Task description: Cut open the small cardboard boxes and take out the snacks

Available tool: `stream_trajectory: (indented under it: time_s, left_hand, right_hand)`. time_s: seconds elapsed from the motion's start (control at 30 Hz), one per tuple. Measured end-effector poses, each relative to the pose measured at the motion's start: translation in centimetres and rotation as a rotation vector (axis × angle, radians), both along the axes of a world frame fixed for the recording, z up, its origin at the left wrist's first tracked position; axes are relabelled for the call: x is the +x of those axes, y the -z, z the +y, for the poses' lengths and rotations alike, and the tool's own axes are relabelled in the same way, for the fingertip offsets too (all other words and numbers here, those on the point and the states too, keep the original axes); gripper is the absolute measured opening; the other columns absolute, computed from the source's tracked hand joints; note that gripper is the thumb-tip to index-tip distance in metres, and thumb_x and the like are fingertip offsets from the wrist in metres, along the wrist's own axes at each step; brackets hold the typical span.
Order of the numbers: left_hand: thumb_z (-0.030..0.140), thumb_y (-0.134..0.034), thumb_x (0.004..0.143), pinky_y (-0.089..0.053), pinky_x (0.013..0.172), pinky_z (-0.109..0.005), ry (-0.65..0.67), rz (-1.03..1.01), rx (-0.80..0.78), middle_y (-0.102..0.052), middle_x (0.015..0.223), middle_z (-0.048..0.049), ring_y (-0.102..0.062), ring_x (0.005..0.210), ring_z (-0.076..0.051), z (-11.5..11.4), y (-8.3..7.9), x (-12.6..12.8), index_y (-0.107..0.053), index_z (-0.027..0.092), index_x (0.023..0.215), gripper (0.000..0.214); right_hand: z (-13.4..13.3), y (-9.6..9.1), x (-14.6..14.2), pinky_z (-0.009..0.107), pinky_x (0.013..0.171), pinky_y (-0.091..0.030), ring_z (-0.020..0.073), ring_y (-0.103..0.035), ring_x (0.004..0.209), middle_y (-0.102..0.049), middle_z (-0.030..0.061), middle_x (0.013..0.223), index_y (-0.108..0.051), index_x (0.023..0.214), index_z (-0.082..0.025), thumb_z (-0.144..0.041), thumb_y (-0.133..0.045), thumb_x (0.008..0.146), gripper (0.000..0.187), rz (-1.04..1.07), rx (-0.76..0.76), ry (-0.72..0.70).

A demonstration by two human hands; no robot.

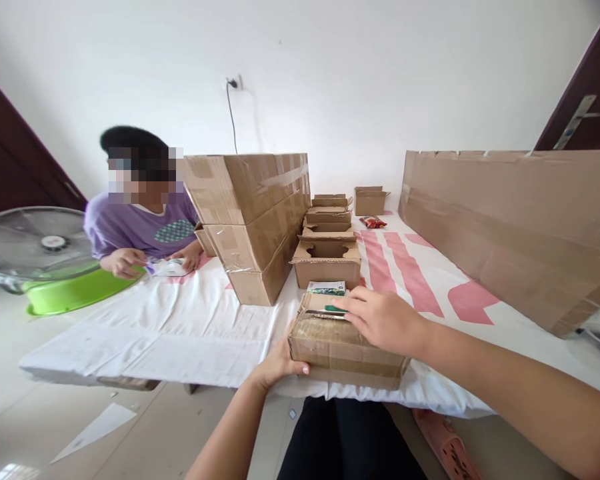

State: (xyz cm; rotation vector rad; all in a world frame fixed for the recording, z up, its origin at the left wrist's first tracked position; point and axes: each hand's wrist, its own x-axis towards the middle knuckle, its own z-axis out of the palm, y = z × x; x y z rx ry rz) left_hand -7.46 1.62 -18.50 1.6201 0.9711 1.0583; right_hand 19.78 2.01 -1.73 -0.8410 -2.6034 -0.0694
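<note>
A taped cardboard box [350, 357] sits at the near edge of the table, in front of me. My left hand [283, 360] grips its left end, the thumb on the front face and the fingers mostly hidden. Across the top lies my right hand [380, 317], its fingertips closed on a small green object [334, 309] at a dark slit in the lid. What kind of object it is, I cannot tell. Just behind the box is a green-and-white packet [326, 288]. An open cardboard box [327, 272] stands beyond that.
Taped boxes [250, 243] are stacked to the left, and a long carton [510, 227] lines the right. More open boxes [329, 217] and a red packet [373, 222] lie farther back. At left a person [145, 220] handles a white item near a fan [40, 243] and green basin [80, 290].
</note>
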Motion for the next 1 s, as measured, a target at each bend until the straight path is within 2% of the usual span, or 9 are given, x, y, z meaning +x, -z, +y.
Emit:
stream_trajectory:
  time_s: [0.1,0.2,0.33,0.53,0.63,0.7,0.8,0.9,1.0]
  left_hand:
    - [0.068,-0.082,0.051,-0.025,0.115,-0.061,-0.010,-0.030,0.003,-0.045,0.147,-0.0210,-0.035,0.139,-0.045,-0.1,-0.3,0.2,-0.023,0.018,0.153,0.129]
    - [0.068,-0.082,0.051,-0.023,0.116,-0.060,-0.015,-0.042,0.030,-0.041,0.150,-0.0219,-0.034,0.140,-0.045,-0.1,-0.4,0.3,-0.021,0.016,0.154,0.130]
    - [0.071,-0.081,0.051,-0.021,0.117,-0.059,-0.031,-0.021,0.047,-0.041,0.150,-0.0222,-0.031,0.141,-0.045,-0.1,-0.4,0.2,-0.025,0.016,0.153,0.129]
    - [0.070,-0.080,0.054,-0.021,0.117,-0.061,-0.020,0.008,0.042,-0.043,0.148,-0.0225,-0.035,0.139,-0.044,-0.2,-0.6,0.2,-0.023,0.015,0.153,0.127]
    - [0.070,-0.080,0.053,-0.022,0.116,-0.061,-0.026,0.021,0.057,-0.042,0.149,-0.0223,-0.036,0.138,-0.045,-0.4,-0.8,0.3,-0.023,0.016,0.153,0.127]
    - [0.071,-0.079,0.054,-0.023,0.117,-0.060,-0.041,0.035,0.072,-0.040,0.150,-0.0221,-0.034,0.139,-0.045,-0.4,-0.9,0.4,-0.023,0.016,0.153,0.127]
    - [0.071,-0.078,0.055,-0.023,0.117,-0.058,-0.059,0.063,0.101,-0.037,0.153,-0.0219,-0.031,0.141,-0.044,-0.3,-0.5,0.3,-0.020,0.017,0.154,0.127]
    - [0.069,-0.079,0.056,-0.025,0.116,-0.058,-0.060,0.090,0.113,-0.037,0.153,-0.0211,-0.031,0.141,-0.044,-0.1,0.1,0.0,-0.019,0.018,0.154,0.126]
    - [0.067,-0.080,0.056,-0.026,0.116,-0.058,-0.056,0.099,0.109,-0.040,0.151,-0.0203,-0.033,0.139,-0.045,0.0,0.7,-0.2,-0.019,0.018,0.154,0.125]
  right_hand:
    - [0.2,-0.3,-2.0,0.029,0.064,-0.050,0.0173,-0.065,0.071,-0.067,0.0072,0.094,-0.065,0.120,-0.020,-0.021,-0.048,0.096,0.029,-0.178,0.028,0.046]
    - [-0.1,-1.0,-1.2,0.027,0.059,-0.047,0.0181,-0.065,0.067,-0.068,0.0063,0.084,-0.070,0.108,-0.019,-0.017,-0.052,0.093,0.023,-0.319,0.057,0.074]
    - [-0.8,-2.1,3.0,0.026,0.056,-0.043,0.0185,-0.065,0.066,-0.069,0.0040,0.081,-0.073,0.098,-0.022,-0.013,-0.053,0.088,0.025,-0.407,0.051,0.125]
    - [-2.4,-3.6,10.1,0.027,0.052,-0.040,0.0188,-0.064,0.064,-0.067,0.0011,0.076,-0.073,0.101,-0.030,-0.023,-0.047,0.091,0.029,-0.343,-0.034,0.272]
    - [-2.6,-3.6,12.5,0.029,0.054,-0.044,0.0196,-0.065,0.067,-0.069,0.0014,0.082,-0.072,0.103,-0.031,-0.028,-0.046,0.092,0.029,-0.281,-0.048,0.327]
    - [-2.0,-2.8,13.9,0.033,0.064,-0.050,0.0219,-0.068,0.078,-0.072,0.0028,0.097,-0.070,0.111,-0.030,-0.034,-0.045,0.093,0.031,-0.185,-0.072,0.345]
    - [-0.5,-0.2,15.4,0.039,0.081,-0.053,0.0261,-0.067,0.097,-0.071,0.0074,0.113,-0.066,0.119,-0.023,-0.042,-0.044,0.093,0.039,-0.009,-0.179,0.378]
    - [0.7,3.1,16.0,0.040,0.085,-0.054,0.0261,-0.067,0.097,-0.071,0.0110,0.107,-0.067,0.111,-0.017,-0.049,-0.039,0.095,0.045,0.111,-0.340,0.360]
    - [1.0,6.1,16.1,0.036,0.082,-0.054,0.0236,-0.068,0.090,-0.072,0.0103,0.102,-0.066,0.110,-0.018,-0.052,-0.031,0.098,0.050,0.186,-0.458,0.339]
